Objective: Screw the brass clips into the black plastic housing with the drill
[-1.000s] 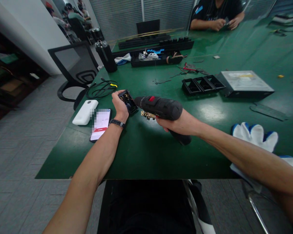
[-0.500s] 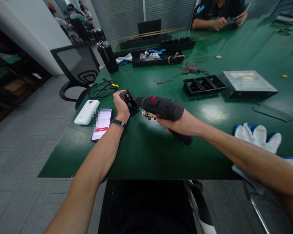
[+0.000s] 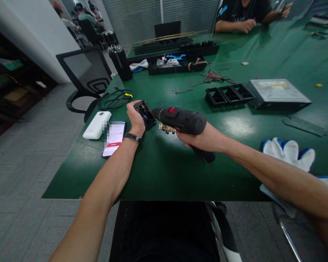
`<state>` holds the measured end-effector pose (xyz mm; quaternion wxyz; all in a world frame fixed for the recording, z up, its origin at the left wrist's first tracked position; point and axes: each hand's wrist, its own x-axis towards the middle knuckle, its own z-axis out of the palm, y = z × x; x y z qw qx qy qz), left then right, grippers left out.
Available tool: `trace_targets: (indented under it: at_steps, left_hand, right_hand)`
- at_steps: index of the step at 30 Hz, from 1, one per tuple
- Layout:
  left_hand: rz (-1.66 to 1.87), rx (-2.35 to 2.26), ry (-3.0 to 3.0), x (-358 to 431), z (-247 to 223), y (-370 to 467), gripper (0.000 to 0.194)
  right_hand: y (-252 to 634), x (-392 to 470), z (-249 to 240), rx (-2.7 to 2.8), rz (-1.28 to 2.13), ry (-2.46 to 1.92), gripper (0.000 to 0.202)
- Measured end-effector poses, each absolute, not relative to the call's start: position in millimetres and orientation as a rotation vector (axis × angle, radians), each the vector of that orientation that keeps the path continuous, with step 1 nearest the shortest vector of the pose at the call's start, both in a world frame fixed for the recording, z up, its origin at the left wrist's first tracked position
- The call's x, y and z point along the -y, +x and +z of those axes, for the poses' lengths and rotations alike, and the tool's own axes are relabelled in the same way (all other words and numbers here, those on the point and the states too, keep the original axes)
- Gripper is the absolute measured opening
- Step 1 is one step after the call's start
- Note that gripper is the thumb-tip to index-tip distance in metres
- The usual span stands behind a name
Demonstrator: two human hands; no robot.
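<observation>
in our left hand we hold a black plastic housing over the green table; it lies just right of the palm, our fingers curled around its far left edge, its hollow side with brass-coloured pieces facing up. we cannot tell where the thumb presses. our right hand wraps the handle of a black cordless drill, fingers bent around the grip and partly hidden. the drill's nose points left at the housing's right side; whether the bit touches, we cannot tell. small brass-coloured fittings lie beneath the drill, near our right fingers. a phone lies beside our left wrist.
</observation>
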<state>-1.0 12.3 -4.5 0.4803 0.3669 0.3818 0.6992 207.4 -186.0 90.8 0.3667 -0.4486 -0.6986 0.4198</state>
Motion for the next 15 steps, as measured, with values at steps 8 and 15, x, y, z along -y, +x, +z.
trace_targets:
  at_steps: [8,15]
  left_hand:
    - [1.686,-0.938,0.891,-12.6,-3.9,-2.0,0.04]
    - [1.696,-0.915,0.884,-12.5,-3.3,-1.3,0.04]
  right_hand:
    - [208.4,186.4,88.2,1.773,1.091,-1.176,0.031]
    - [208.2,185.7,88.8,1.78,1.099,-1.146,0.034]
